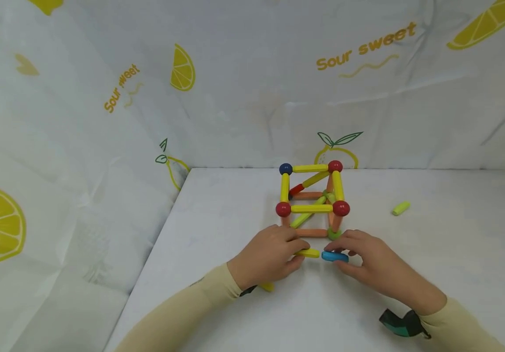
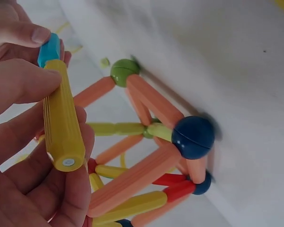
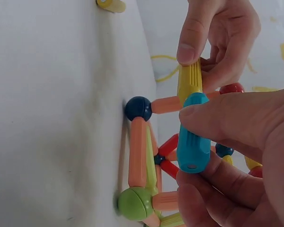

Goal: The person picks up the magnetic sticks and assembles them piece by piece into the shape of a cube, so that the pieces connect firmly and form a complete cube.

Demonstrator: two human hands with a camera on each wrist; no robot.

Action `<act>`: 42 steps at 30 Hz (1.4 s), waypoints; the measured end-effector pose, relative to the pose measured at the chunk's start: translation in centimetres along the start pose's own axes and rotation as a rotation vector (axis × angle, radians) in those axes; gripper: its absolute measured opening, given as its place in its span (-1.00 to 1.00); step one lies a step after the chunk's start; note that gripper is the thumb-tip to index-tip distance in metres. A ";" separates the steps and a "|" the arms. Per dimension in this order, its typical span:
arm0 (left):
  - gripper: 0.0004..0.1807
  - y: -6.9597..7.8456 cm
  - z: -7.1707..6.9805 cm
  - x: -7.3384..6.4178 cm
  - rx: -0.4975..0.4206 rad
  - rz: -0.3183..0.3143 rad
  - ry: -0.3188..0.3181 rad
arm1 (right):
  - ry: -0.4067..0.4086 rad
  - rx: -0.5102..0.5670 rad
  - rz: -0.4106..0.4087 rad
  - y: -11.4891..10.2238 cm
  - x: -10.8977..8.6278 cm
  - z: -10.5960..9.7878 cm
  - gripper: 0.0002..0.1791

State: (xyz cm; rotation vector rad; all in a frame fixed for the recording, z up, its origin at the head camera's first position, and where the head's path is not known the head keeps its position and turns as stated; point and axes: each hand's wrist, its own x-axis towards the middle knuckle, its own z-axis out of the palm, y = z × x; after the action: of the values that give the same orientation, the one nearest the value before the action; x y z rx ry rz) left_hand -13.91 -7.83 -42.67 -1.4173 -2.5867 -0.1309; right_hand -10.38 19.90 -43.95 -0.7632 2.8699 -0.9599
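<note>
My left hand [image 1: 274, 254] pinches a yellow magnetic rod [image 2: 64, 118] between thumb and fingers. A shorter blue rod [image 3: 195, 137] is pinched in my right hand [image 1: 366, 259]. The two rods are end to end; in both wrist views their facing ends overlap or meet. Just beyond the hands stands a box-shaped frame [image 1: 311, 209] of yellow and orange rods joined by balls. Its top corners carry red balls [image 1: 341, 209] and one dark blue ball [image 1: 285, 168]. Green balls [image 3: 136, 203] and dark blue balls [image 2: 193, 137] sit at the bottom corners, with diagonal rods inside.
A short yellow-green rod [image 1: 401, 208] lies on the white table [image 1: 454, 254] to the right of the frame. Another yellow rod [image 1: 267, 286] lies partly hidden under my left wrist. A white cloth [image 1: 252, 98] printed with lemons hangs behind the table.
</note>
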 end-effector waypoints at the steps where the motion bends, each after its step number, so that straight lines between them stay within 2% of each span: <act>1: -0.73 0.1 0.0 0.1 -0.001 0.003 0.008 | 0.003 0.002 -0.004 -0.1 0.0 0.0 -0.64; 6: -0.76 0.4 0.1 0.4 -0.005 -0.004 0.019 | 0.007 0.017 -0.005 0.0 -0.1 0.2 -0.62; 9: -0.73 0.5 0.3 0.4 -0.034 -0.035 0.039 | 0.014 0.037 -0.013 0.3 -0.3 0.4 -0.61; 11: -0.70 0.6 0.5 0.3 -0.147 -0.076 0.071 | 0.022 0.053 -0.025 0.4 -0.4 0.5 -0.60; 13: -0.68 0.8 0.7 0.2 -0.352 -0.144 0.104 | 0.025 0.062 -0.029 0.5 -0.4 0.5 -0.60; 16: -0.67 1.4 0.9 0.0 -0.723 -0.229 0.196 | 0.019 0.067 -0.020 0.5 -0.3 0.6 -0.61; 18: -0.65 1.9 1.0 -0.1 -0.901 -0.258 0.266 | 0.007 0.072 -0.006 0.5 -0.2 0.7 -0.62; 20: -0.62 2.3 1.3 -0.1 -0.998 -0.262 0.321 | -0.001 0.078 0.000 0.5 -0.2 0.7 -0.62; 22: -0.62 2.6 1.7 -0.1 -1.031 -0.254 0.358 | -0.005 0.087 0.003 0.5 -0.2 0.8 -0.63; 25: -0.64 3.0 2.3 -0.1 -1.040 -0.234 0.380 | -0.004 0.092 0.001 0.6 -0.2 0.9 -0.64; 27: -0.64 3.1 2.7 -0.1 -1.045 -0.234 0.379 | -0.002 0.088 0.002 0.7 -0.2 0.8 -0.64; 30: -0.62 3.2 3.4 0.0 -1.092 -0.281 0.342 | 0.019 0.077 -0.006 0.8 -0.1 0.9 -0.65; 34: -0.59 3.0 4.2 0.6 -1.251 -0.412 0.257 | 0.058 0.066 0.022 0.8 0.1 0.8 -0.67; 38: -0.62 2.4 4.8 1.7 -1.431 -0.555 0.194 | 0.066 0.048 0.090 0.8 0.7 0.8 -0.71; 42: -0.69 1.8 5.3 2.5 -1.510 -0.661 0.159 | 0.060 0.019 0.133 0.7 1.3 1.0 -0.69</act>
State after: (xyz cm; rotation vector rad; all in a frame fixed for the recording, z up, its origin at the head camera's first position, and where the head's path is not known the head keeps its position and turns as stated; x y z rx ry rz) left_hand -14.38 -3.95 -47.41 -0.4630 -2.5275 -2.4657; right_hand -11.63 19.22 -44.96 -0.5427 2.9134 -1.0084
